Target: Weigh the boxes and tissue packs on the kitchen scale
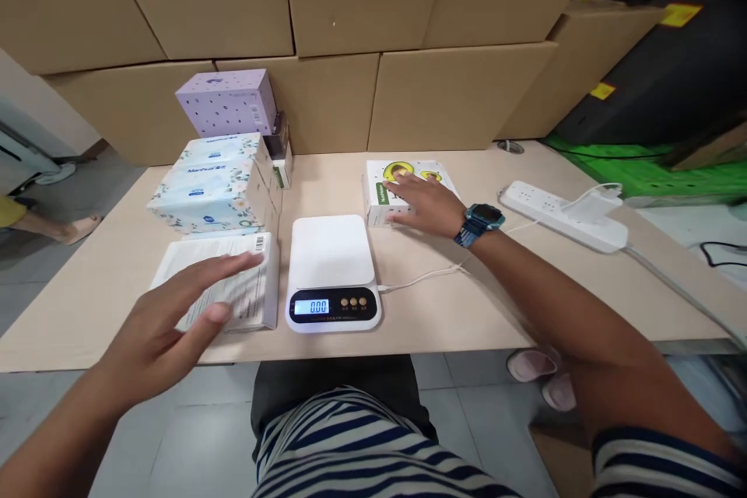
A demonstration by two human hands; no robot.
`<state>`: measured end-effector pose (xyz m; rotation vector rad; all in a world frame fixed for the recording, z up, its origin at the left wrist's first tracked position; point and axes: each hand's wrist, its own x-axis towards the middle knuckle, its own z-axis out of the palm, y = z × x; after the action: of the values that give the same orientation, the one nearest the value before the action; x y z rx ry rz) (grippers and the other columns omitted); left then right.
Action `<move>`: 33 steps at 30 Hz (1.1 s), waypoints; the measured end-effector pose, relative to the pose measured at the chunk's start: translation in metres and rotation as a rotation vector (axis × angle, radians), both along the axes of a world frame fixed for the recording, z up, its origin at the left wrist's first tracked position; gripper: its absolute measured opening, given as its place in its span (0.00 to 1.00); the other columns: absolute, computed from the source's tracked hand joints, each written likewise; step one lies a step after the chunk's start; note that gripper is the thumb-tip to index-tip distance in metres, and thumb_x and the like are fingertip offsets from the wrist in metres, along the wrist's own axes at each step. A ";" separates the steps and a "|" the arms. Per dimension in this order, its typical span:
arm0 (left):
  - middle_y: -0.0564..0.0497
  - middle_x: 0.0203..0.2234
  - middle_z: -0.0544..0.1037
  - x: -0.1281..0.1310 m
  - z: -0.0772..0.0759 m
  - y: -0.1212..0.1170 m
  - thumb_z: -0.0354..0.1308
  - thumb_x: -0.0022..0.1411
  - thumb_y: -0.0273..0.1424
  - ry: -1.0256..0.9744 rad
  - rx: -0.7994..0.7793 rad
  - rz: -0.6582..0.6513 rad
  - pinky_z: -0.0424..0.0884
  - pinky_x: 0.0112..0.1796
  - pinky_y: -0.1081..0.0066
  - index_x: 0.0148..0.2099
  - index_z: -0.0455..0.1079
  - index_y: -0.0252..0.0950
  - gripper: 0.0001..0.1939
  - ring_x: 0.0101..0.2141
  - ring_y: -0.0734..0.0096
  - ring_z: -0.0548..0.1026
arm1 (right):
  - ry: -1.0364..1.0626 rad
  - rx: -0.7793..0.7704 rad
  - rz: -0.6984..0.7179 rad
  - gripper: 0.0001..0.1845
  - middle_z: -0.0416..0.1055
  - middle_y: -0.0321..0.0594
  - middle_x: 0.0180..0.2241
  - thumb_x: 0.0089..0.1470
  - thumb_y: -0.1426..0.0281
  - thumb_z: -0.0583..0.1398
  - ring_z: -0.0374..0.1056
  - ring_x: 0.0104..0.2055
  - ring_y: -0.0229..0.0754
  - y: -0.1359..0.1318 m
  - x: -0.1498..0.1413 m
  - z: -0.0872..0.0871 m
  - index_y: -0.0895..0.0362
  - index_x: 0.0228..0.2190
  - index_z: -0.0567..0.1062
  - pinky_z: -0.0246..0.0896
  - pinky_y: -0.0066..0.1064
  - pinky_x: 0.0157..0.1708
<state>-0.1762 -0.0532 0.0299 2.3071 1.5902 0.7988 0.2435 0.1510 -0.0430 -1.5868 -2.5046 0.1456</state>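
Observation:
My left hand (169,319) is open, thumb and fingers apart, above a white box (265,280) with printed text and a barcode. It covers part of that box; whether it touches it I cannot tell. My right hand (429,202), with a watch on the wrist, lies with spread fingers over a white box with avocado pictures (378,198). The thumb is by the box's front edge, and the fingers are not closed round it. Between the hands sits a white digital scale (332,253), its lit display reading 0.00.
Floral tissue packs (204,194) stand at the left, with a purple box (227,105) behind them. A white power strip (563,218) lies at the right. A thin white cable (420,278) runs from the scale. Cardboard boxes (461,97) line the table's back.

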 end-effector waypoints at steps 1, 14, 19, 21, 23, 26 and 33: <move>0.62 0.66 0.82 -0.011 -0.006 -0.007 0.53 0.80 0.45 0.033 0.031 0.080 0.73 0.70 0.60 0.70 0.74 0.61 0.21 0.70 0.55 0.78 | -0.006 -0.006 -0.004 0.43 0.53 0.53 0.81 0.67 0.55 0.65 0.50 0.84 0.62 0.014 0.000 0.001 0.55 0.77 0.64 0.45 0.65 0.82; 0.43 0.77 0.68 -0.092 -0.060 -0.013 0.45 0.80 0.47 0.221 -0.093 0.367 0.59 0.79 0.43 0.74 0.70 0.41 0.31 0.80 0.49 0.61 | -0.059 -0.047 -0.081 0.49 0.55 0.49 0.81 0.62 0.53 0.68 0.53 0.83 0.62 0.120 0.005 0.001 0.53 0.77 0.64 0.53 0.60 0.81; 0.53 0.80 0.65 -0.089 -0.071 -0.018 0.46 0.80 0.51 0.134 -0.112 0.431 0.64 0.78 0.44 0.74 0.71 0.50 0.29 0.78 0.51 0.65 | -0.072 -0.057 -0.130 0.49 0.60 0.50 0.79 0.60 0.55 0.70 0.61 0.80 0.64 0.125 0.012 0.005 0.54 0.77 0.65 0.59 0.55 0.79; 0.53 0.79 0.66 -0.086 -0.068 -0.018 0.47 0.80 0.50 0.124 -0.126 0.431 0.65 0.77 0.45 0.73 0.72 0.49 0.29 0.77 0.51 0.66 | -0.074 -0.063 -0.140 0.50 0.59 0.51 0.79 0.60 0.55 0.69 0.61 0.79 0.64 0.125 0.013 0.005 0.55 0.77 0.65 0.59 0.55 0.79; 0.52 0.79 0.66 -0.085 -0.062 -0.017 0.48 0.79 0.51 0.132 -0.175 0.425 0.64 0.77 0.43 0.74 0.72 0.47 0.30 0.77 0.49 0.66 | -0.073 -0.071 -0.144 0.50 0.57 0.51 0.80 0.61 0.55 0.69 0.61 0.80 0.64 0.126 0.014 0.006 0.55 0.77 0.64 0.58 0.55 0.79; 0.52 0.79 0.66 -0.084 -0.055 -0.014 0.48 0.78 0.52 0.147 -0.220 0.437 0.66 0.76 0.41 0.75 0.71 0.48 0.32 0.77 0.47 0.67 | -0.068 -0.082 -0.149 0.50 0.57 0.51 0.80 0.60 0.54 0.69 0.63 0.79 0.65 0.129 0.015 0.006 0.55 0.77 0.64 0.60 0.55 0.79; 0.52 0.80 0.65 -0.086 -0.051 -0.012 0.46 0.78 0.55 0.203 -0.273 0.444 0.68 0.75 0.42 0.76 0.69 0.48 0.34 0.77 0.47 0.67 | -0.027 -0.073 -0.134 0.54 0.61 0.49 0.79 0.56 0.44 0.71 0.67 0.76 0.67 0.141 0.022 0.002 0.50 0.76 0.67 0.64 0.59 0.76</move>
<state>-0.2622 -0.0654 -0.0206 1.9178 2.1902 0.3980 0.2655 0.2918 -0.0406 -1.7905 -2.4289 0.2007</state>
